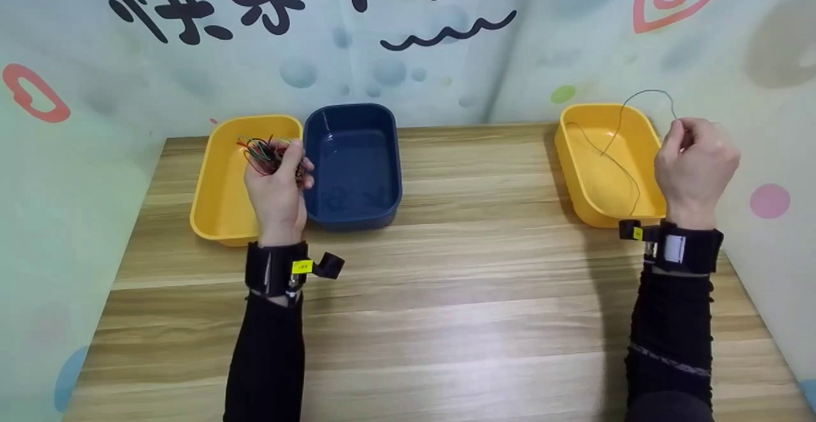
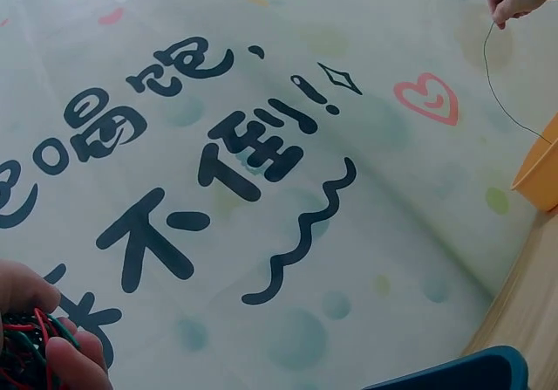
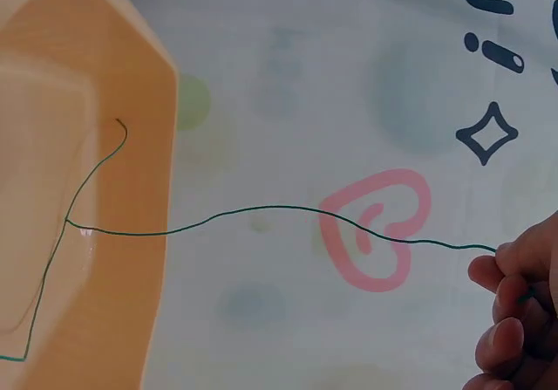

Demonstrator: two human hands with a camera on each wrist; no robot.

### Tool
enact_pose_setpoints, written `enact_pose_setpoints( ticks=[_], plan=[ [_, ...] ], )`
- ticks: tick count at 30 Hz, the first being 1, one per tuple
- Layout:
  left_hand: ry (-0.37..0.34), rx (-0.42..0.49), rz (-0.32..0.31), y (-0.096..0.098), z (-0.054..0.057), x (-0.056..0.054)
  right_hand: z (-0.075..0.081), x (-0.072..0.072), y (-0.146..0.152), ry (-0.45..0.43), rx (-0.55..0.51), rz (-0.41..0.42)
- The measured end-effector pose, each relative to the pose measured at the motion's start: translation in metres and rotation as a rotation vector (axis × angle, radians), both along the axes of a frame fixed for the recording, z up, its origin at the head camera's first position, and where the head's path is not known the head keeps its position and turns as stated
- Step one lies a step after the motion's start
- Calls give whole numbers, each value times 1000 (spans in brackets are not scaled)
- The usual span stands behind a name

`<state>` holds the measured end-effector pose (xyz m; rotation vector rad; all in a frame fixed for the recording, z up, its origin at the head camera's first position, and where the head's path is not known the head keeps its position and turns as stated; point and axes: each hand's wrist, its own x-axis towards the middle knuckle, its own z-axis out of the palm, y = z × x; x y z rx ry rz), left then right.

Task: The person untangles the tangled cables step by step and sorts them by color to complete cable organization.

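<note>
My left hand [image 1: 275, 205] grips a tangled bundle of thin wires [image 1: 261, 153], red, green and black, with loose ends sticking out past the thumb. It is over the right part of the left yellow bin [image 1: 220, 199]. My right hand [image 1: 698, 160] pinches the end of a thin green wire [image 3: 279, 207] between thumb and forefinger, at the right rim of the other yellow bin [image 1: 593, 199]. From the fingertips the wire arcs over the rim, down to where it meets another stretch of green wire [image 3: 45, 277] lying in that bin.
A dark blue bin [image 1: 354, 160] stands right beside the left yellow bin. Bare wood tabletop [image 1: 472, 250] lies between the blue bin and the right yellow bin. Behind the table hangs a printed backdrop [image 1: 446, 84] with lettering and hearts.
</note>
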<state>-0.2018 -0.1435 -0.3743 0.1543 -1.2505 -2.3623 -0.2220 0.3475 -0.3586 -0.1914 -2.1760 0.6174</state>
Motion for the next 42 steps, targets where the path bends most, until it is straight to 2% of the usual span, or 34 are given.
enact_pose_setpoints(
  ticks=[4, 12, 16, 21, 26, 34, 42],
  plan=[
    [-2, -4, -2, 0, 0, 0, -3, 0, 2, -150, 52, 55],
    [-3, -16, -7, 0, 0, 0, -4, 4, 13, -630, 124, 231],
    [-9, -19, -9, 1, 1, 0, -8, 3, 19, -770, 206, 313],
    [-10, -27, -11, 1, 0, 1, -14, -2, 21, -859, 302, 412],
    [4, -29, -16, 1, -1, 2, -21, -7, 27, -955, 360, 445],
    [4, -25, -17, 1, 0, 1, -27, -10, 29, -1077, 300, 473],
    [-4, -33, -26, 1, 0, 1, -33, -15, 29, -1127, 334, 508]
  ],
)
